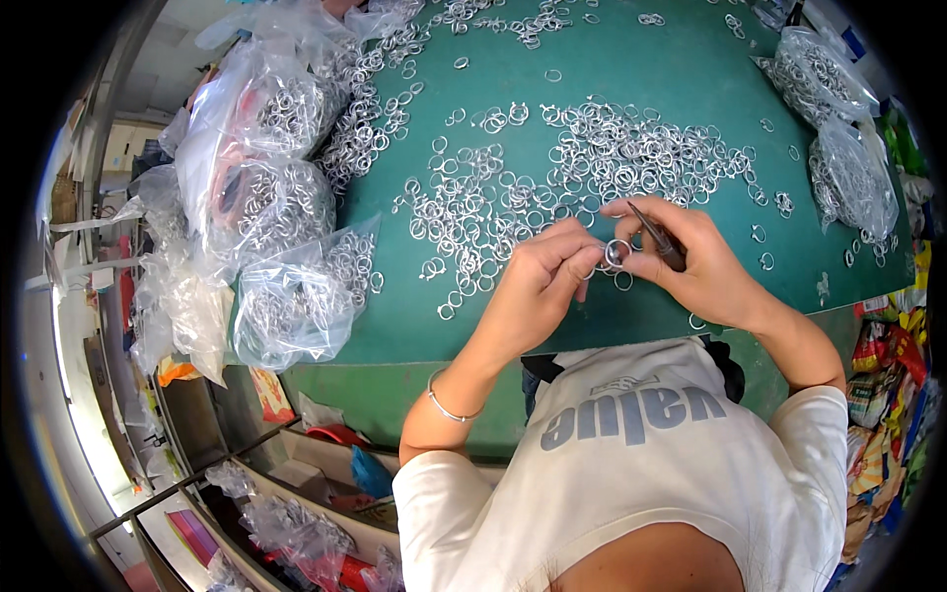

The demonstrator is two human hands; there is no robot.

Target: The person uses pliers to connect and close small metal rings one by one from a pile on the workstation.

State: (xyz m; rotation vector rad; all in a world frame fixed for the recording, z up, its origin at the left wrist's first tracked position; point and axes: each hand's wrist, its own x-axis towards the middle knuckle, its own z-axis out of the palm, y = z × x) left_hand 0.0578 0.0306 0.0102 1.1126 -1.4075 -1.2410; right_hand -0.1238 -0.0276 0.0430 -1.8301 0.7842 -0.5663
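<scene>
A silver-coloured ring [608,259] is held up just above the near part of the green table, between my two hands. My left hand [541,281] is closed, with its thumb and fingertips pinching the ring's left side. My right hand [702,259] is closed around a dark, slim tool [663,240] whose pointed end sticks up and away from me. The right thumb and fingertip are at the ring's right side. Loose silver rings [631,158] lie in a wide pile just beyond both hands, and a few more lie under them.
Clear plastic bags [296,306] full of rings line the table's left side, with loose rings spilling beside them. More filled bags [850,173] stand at the far right. Below the green table [434,340], at the left, are open drawers [296,464]. Colourful packages [873,395] are stacked at the right.
</scene>
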